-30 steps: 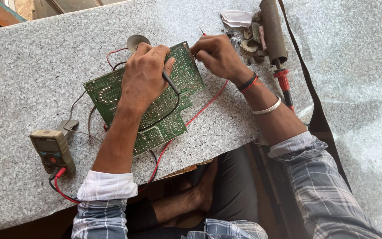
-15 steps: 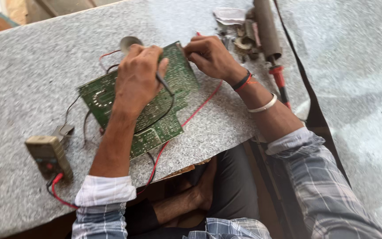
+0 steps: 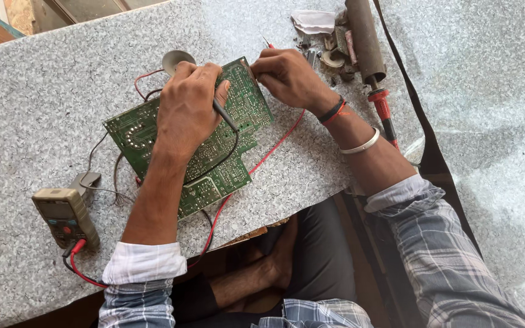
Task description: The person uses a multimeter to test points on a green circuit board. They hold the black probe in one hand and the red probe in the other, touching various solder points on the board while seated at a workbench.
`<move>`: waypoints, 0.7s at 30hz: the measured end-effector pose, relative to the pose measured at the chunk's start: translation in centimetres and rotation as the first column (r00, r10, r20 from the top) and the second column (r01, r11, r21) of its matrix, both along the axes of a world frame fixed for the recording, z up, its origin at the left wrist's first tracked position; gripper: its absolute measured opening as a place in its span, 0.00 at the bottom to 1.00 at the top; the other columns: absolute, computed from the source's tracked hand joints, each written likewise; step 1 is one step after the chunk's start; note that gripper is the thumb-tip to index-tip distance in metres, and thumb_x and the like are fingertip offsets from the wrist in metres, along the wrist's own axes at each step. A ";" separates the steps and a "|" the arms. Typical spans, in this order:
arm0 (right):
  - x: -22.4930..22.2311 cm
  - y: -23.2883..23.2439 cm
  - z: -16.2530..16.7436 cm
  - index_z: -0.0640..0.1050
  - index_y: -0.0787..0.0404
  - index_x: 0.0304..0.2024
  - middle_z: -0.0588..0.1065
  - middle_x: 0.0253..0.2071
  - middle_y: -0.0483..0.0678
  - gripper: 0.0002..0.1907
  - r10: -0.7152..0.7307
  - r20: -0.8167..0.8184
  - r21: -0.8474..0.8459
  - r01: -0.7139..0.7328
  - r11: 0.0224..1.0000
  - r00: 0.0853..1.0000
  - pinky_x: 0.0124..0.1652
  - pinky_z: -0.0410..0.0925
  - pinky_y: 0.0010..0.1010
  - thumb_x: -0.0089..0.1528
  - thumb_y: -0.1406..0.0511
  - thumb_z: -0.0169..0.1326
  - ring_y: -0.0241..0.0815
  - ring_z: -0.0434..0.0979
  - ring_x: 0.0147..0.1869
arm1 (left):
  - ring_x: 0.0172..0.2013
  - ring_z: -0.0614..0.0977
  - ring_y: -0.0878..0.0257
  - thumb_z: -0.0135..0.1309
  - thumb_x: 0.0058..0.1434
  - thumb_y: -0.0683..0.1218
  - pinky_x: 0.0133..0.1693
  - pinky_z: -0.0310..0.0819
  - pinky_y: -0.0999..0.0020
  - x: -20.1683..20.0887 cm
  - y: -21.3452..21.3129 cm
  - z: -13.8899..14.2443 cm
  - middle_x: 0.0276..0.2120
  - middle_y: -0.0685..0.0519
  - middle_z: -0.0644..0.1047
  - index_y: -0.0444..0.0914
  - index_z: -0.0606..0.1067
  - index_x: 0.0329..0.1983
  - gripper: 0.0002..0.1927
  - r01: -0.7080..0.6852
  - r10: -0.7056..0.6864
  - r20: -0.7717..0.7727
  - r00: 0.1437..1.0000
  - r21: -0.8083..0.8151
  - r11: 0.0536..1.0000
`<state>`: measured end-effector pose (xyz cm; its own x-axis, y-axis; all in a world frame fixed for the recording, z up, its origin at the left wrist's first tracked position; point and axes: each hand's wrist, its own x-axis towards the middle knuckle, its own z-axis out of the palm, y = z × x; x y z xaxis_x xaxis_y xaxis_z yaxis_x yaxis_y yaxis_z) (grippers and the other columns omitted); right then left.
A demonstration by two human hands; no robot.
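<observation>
A green circuit board (image 3: 226, 155) lies solder side up on a speckled grey table (image 3: 44, 103). My left hand (image 3: 186, 109) rests on the board and grips a black test probe (image 3: 225, 115), its black lead curling over the board. My right hand (image 3: 287, 76) pinches a red test probe (image 3: 267, 44) at the board's upper right corner. The red lead (image 3: 268, 152) runs from there down across the table and under the board. A handheld multimeter (image 3: 67, 215) lies at the lower left, with red and black leads plugged into it.
A dark cylindrical tool with a red tip (image 3: 369, 45) lies at the top right beside several small metal parts (image 3: 335, 54) and a crumpled white cloth (image 3: 312, 21). A round metal disc (image 3: 176, 59) sits above the board. My crossed legs (image 3: 262, 273) are below the table edge.
The view has shifted slightly. Both hands stay on the board with their probes, and the right hand has edged along the board's upper right corner.
</observation>
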<state>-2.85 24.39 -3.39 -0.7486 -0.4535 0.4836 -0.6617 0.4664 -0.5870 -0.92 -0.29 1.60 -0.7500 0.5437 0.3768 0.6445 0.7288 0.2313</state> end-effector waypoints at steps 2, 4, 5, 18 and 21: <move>0.0 0.1 0.0 0.84 0.66 0.43 0.78 0.37 0.50 0.12 -0.034 0.107 -0.093 0.044 0.995 0.994 0.31 0.71 0.29 0.64 0.76 0.50 0.35 0.76 0.31 | 0.45 0.81 0.50 0.52 0.74 0.50 0.47 0.78 0.50 0.0 0.0 0.0 0.40 0.44 0.82 0.33 0.77 0.48 0.14 -0.003 0.003 0.006 1.000 -0.006 1.000; 0.0 -0.1 -0.1 0.84 0.65 0.43 0.78 0.36 0.49 0.13 -0.035 0.175 -0.091 0.051 0.995 0.984 0.28 0.70 0.28 0.64 0.76 0.48 0.34 0.74 0.29 | 0.46 0.81 0.49 0.52 0.74 0.50 0.46 0.78 0.50 0.1 0.0 0.0 0.40 0.43 0.82 0.33 0.77 0.47 0.14 -0.010 0.011 0.013 1.000 -0.012 1.000; 0.0 -0.1 0.0 0.84 0.65 0.42 0.77 0.36 0.49 0.13 -0.037 0.208 -0.089 0.056 0.994 0.978 0.27 0.69 0.27 0.64 0.76 0.48 0.34 0.73 0.28 | 0.46 0.80 0.49 0.53 0.74 0.50 0.47 0.78 0.50 0.2 0.1 0.0 0.40 0.44 0.82 0.33 0.77 0.47 0.14 -0.014 0.014 0.018 1.000 -0.009 1.000; 0.5 -0.2 0.9 0.82 0.67 0.41 0.77 0.34 0.50 0.07 -0.022 0.014 -0.004 0.022 1.000 1.000 0.33 0.69 0.32 0.65 0.74 0.53 0.37 0.75 0.31 | 0.45 0.79 0.51 0.52 0.73 0.49 0.48 0.77 0.51 0.1 0.2 0.2 0.38 0.46 0.82 0.34 0.76 0.47 0.13 -0.032 0.033 0.042 0.999 -0.023 0.999; 0.5 -0.3 0.8 0.82 0.67 0.43 0.77 0.35 0.50 0.09 -0.040 0.103 -0.043 0.044 0.998 0.994 0.31 0.69 0.31 0.65 0.74 0.51 0.38 0.76 0.31 | 0.44 0.79 0.51 0.53 0.73 0.49 0.48 0.77 0.51 0.0 0.2 0.1 0.38 0.46 0.82 0.34 0.76 0.47 0.13 -0.036 0.037 0.032 0.999 -0.033 0.999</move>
